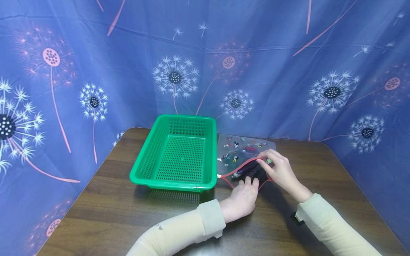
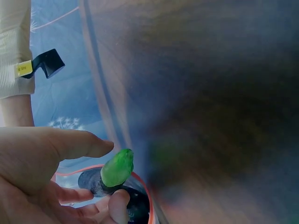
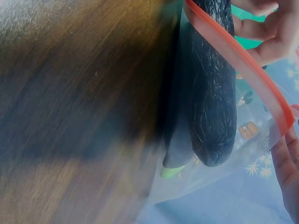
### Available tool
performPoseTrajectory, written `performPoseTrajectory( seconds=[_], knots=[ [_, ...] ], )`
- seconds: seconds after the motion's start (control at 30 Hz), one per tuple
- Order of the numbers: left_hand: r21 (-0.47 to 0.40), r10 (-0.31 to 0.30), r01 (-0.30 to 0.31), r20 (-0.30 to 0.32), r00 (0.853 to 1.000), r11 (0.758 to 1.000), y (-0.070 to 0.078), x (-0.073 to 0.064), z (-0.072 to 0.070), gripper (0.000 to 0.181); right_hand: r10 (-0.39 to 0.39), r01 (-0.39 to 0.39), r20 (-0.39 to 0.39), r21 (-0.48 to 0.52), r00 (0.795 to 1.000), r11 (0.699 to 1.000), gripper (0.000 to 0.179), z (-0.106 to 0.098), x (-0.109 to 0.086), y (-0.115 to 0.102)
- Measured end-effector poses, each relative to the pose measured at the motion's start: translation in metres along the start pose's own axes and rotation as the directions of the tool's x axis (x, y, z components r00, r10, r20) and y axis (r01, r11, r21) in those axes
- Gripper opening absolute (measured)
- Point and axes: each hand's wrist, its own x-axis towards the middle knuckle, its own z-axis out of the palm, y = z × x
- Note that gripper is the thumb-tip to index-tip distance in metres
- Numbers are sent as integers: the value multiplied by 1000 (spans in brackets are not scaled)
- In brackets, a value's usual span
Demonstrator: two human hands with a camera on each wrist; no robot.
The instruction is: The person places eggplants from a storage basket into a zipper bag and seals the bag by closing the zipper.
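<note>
A clear zip bag (image 1: 230, 145) with cartoon prints and a red rim lies right of the green basket (image 1: 209, 156), its mouth held apart. Inside are dark, eggplant-like vegetables (image 1: 245, 170); a glossy, wrinkled eggplant (image 3: 212, 93) shows large in the right wrist view. My right hand (image 1: 280, 170) pinches the upper red rim (image 3: 247, 65). At the mouth, my left hand (image 1: 241, 197) touches the eggplants with its fingertips. The left wrist view shows a green stem end (image 2: 117, 168) between thumb and fingers, the thumb slightly apart from it. Another green tip (image 3: 173, 171) shows low in the bag.
The perforated basket has bare slats showing at its bottom. A brown wooden table (image 1: 105, 206) runs beneath everything, and a blue dandelion-print cloth (image 1: 134, 71) hangs behind and at both sides. A black strap piece (image 1: 297, 219) sits at the right cuff.
</note>
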Motion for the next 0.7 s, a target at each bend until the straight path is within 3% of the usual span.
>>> performPoseTrajectory(
  seconds=[0.2, 0.47, 0.7],
  knots=[
    [4, 2, -2, -35, 999, 1000, 1, -2, 5, 58, 7, -7, -5, 2, 1000, 1000, 21, 2, 0, 0],
    [-28, 12, -12, -10, 1000, 1000, -1, -1, 1, 56, 31, -31, -1, -5, 1000, 1000, 21, 2, -1, 0],
    [-39, 6, -6, -22, 1000, 999, -3, 4, -5, 35, 15, -15, -4, 18, 1000, 1000, 19, 1, 0, -1]
  ],
)
